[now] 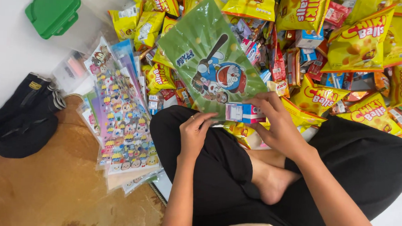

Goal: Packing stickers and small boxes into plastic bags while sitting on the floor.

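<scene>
head view: left hand (pixel 195 133) pinches the green cartoon bag (pixel 211 58) at its lower edge; right hand (pixel 273 126) pinches a small box (pixel 243 113) at the bag's mouth. best to hold that mouth wide.

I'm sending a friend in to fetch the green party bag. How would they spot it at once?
Start at the big heap of yellow snack bags on the floor. At its near edge, over the seated person's knees, the green party bag is held at its bottom edge by the left hand and right hand. It is the only flat green bag, printed with a blue cartoon cat swinging a bat.
</scene>
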